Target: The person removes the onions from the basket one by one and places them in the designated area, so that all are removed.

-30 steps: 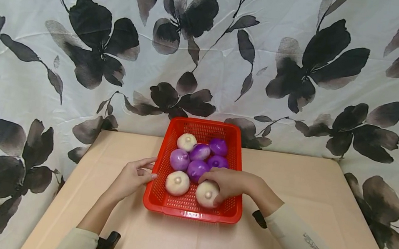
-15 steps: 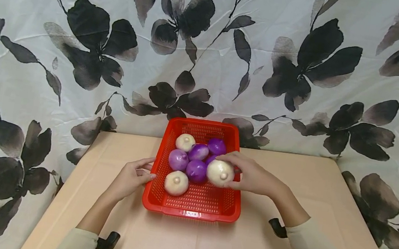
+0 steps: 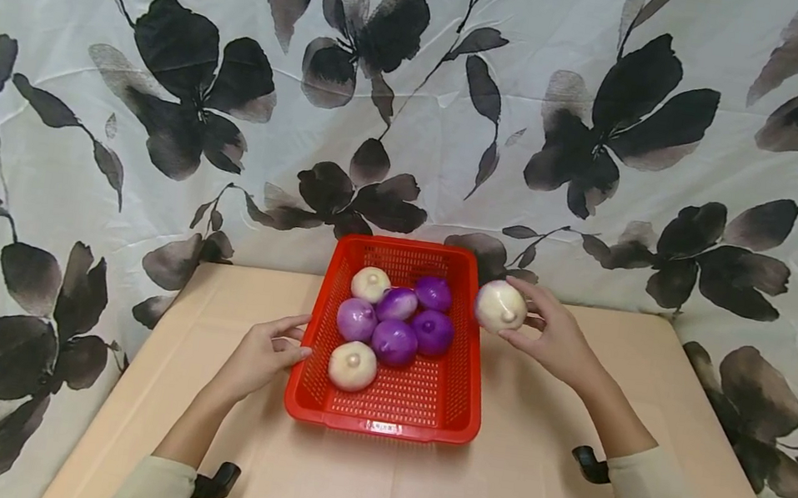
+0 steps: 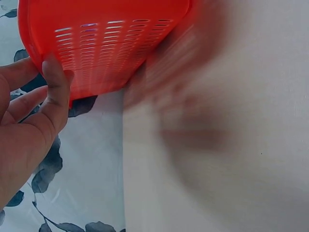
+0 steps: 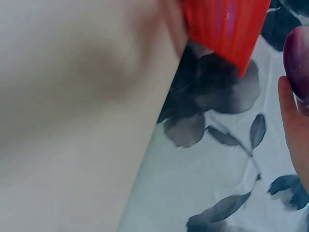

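Observation:
My right hand (image 3: pixel 552 336) pinches a pale onion (image 3: pixel 500 307) between thumb and fingers, held up just beyond the basket's right rim. In the right wrist view that onion (image 5: pixel 297 63) shows a purple side at the frame's edge. A red plastic basket (image 3: pixel 379 427) stands at the middle of the table with several purple onions (image 3: pixel 395 342) grouped in it. Two whitish onions lie there too, one near the back (image 3: pixel 371 285) and one at the front left (image 3: pixel 353 366). My left hand (image 3: pixel 269 356) grips the basket's left rim, thumb and fingertips right at the edge (image 4: pixel 36 48).
The tan tabletop (image 3: pixel 382 491) extends around the basket on both sides and in front. Behind it hangs a white cloth with dark flowers (image 3: pixel 238 93), close to the basket's back rim. Each wrist wears a black camera.
My right hand has lifted the pale onion from the basket's front right and carried it up and right, past the rim. The left hand has stayed at the left rim.

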The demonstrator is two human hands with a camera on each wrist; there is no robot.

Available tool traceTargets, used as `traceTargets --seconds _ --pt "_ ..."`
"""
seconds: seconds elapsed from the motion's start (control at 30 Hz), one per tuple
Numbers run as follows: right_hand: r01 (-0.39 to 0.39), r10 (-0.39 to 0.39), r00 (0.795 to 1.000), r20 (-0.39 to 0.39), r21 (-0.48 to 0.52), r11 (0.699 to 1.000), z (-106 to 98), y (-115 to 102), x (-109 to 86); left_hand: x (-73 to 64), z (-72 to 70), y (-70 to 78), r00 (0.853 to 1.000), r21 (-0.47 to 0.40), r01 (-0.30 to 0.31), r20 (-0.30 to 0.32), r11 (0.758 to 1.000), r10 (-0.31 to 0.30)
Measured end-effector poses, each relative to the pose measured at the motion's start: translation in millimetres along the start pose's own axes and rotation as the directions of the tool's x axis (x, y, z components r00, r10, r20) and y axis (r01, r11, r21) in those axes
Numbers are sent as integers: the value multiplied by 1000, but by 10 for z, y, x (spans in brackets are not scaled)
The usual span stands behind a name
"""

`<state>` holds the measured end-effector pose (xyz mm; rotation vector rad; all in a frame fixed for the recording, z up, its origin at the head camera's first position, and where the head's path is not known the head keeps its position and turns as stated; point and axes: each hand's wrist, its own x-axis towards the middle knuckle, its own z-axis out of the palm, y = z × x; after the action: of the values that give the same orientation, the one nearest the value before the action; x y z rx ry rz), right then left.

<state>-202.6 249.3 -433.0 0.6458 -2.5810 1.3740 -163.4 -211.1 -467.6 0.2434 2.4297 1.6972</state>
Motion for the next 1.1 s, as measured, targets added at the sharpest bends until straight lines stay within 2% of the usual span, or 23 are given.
traceTargets --seconds 0.1,0.23,0.37,0.6,0.73,0.93,1.1 --pt "-39 38 999 -35 -12 999 -57 109 3 4 5 3 1000 0 0 0 1000 0" --pt "-82 83 994 -67 23 996 -84 263 41 7 16 3 1000 -4 -3 0 1000 3" --pt "-150 152 984 -96 32 988 -74 442 98 -2 19 8 1000 -2 -3 1 1000 3" --pt "-318 314 939 -138 -12 948 -33 706 247 4 8 27 1000 0 1 2 1000 -1" --pt "-377 372 920 -124 -12 926 16 817 324 7 8 31 1000 -6 0 4 1000 0" --pt "-465 463 881 -96 -4 885 117 931 336 3 6 24 1000 -12 5 5 1000 -5" --pt "-502 501 863 -68 -1 865 222 978 337 -12 -11 40 1000 -7 11 5 1000 -10"
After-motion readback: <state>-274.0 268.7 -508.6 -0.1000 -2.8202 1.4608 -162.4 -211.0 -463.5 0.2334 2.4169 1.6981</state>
